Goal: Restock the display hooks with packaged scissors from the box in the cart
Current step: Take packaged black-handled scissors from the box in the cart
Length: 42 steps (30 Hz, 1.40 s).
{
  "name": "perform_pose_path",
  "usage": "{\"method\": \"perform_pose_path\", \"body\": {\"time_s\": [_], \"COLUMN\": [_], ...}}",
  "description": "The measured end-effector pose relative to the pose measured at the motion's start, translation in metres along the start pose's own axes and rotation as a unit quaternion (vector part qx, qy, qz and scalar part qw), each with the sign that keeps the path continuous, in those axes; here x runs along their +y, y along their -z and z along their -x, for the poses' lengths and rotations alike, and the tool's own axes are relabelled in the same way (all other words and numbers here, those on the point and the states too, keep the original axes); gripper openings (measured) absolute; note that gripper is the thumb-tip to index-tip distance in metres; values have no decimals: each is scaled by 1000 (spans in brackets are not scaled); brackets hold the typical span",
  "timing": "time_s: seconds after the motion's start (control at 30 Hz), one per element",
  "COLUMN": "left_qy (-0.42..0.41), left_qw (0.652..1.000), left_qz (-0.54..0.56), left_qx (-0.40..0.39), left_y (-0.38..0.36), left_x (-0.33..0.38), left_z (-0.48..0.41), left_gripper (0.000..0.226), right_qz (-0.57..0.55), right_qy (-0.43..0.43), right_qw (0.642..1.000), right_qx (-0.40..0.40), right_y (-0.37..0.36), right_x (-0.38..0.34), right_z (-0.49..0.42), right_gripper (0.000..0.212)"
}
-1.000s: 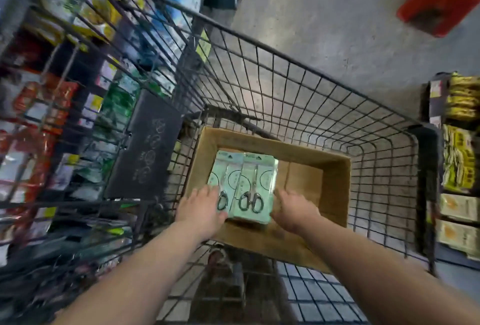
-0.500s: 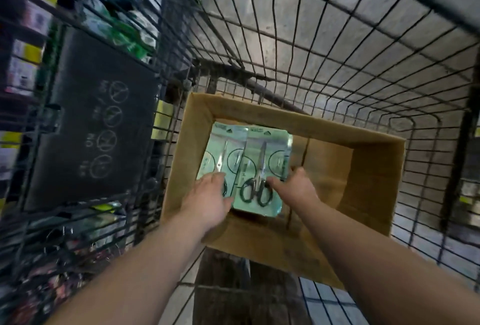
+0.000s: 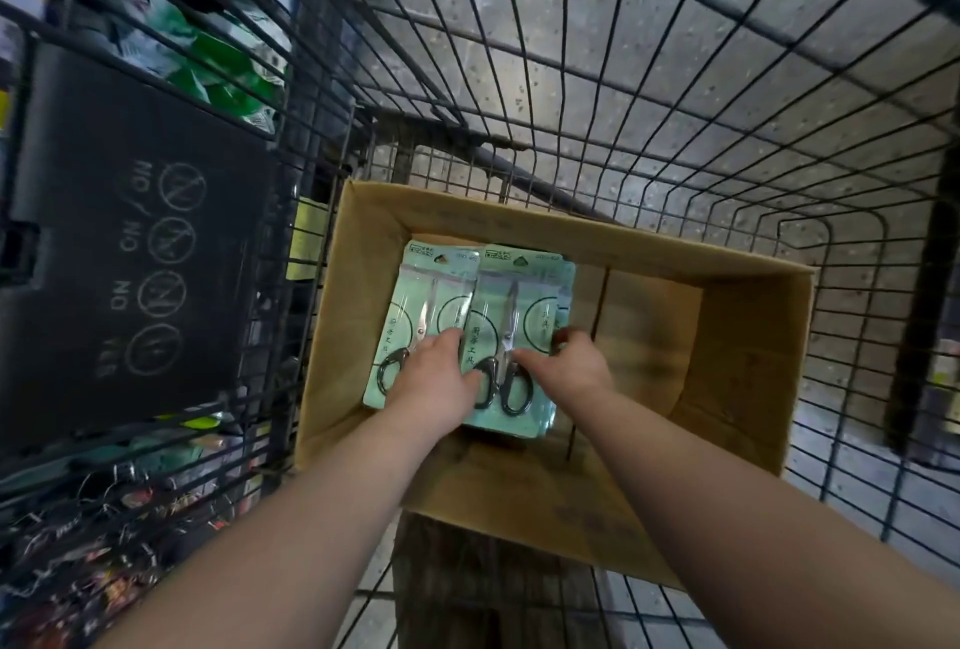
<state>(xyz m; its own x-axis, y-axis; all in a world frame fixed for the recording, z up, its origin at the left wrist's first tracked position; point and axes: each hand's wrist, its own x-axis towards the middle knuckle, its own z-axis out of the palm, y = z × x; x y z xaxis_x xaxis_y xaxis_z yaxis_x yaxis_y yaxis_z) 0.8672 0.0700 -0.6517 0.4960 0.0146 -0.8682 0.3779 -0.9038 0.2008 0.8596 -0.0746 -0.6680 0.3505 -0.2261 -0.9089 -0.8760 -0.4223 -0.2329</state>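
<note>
An open cardboard box [image 3: 748, 352] sits in the wire cart [image 3: 649, 92]. In its left part lie two stacks of pale green scissors packs, side by side: the left stack [image 3: 421, 295] and the right stack [image 3: 519, 295]. My left hand [image 3: 434, 378] rests flat across the gap between both stacks, fingers together, over the black scissor handles. My right hand [image 3: 566, 368] curls around the right edge of the right stack, thumb on top and fingers down its side. No display hooks can be made out.
A dark folded child-seat flap [image 3: 135, 253] with "NO" symbols hangs on the cart's left wall. Behind the wires at left are shelves of packaged goods [image 3: 208, 66]. The box's right half [image 3: 649, 336] shows bare cardboard. Grey floor lies beyond.
The view has dropped closer to the box. My right hand slid from the near edge of the packs up to the right stack's side and closed around it. My left hand moved further onto the packs.
</note>
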Motion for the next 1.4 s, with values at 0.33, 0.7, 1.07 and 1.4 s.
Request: {"method": "perform_pose_path", "body": {"time_s": [0.33, 0.7, 1.07, 1.4], "left_qy": [20, 38, 104, 89], "left_qw": [1000, 998, 970, 933], "left_qz": [17, 33, 206, 348], "left_qx": [-4, 21, 82, 34], "left_y": [1, -27, -29, -19], "left_x": [10, 36, 36, 26], "left_z": [-7, -12, -22, 6], "left_gripper": [56, 76, 60, 42], "right_qz": [-135, -195, -178, -124], "right_qy": [-41, -53, -14, 12], "right_qw": [990, 978, 982, 991], "right_qx": [23, 56, 64, 54], "right_y": [26, 45, 41, 47], "right_x": [44, 75, 75, 63], "right_z": [8, 10, 12, 32], "right_gripper": [34, 23, 19, 28]}}
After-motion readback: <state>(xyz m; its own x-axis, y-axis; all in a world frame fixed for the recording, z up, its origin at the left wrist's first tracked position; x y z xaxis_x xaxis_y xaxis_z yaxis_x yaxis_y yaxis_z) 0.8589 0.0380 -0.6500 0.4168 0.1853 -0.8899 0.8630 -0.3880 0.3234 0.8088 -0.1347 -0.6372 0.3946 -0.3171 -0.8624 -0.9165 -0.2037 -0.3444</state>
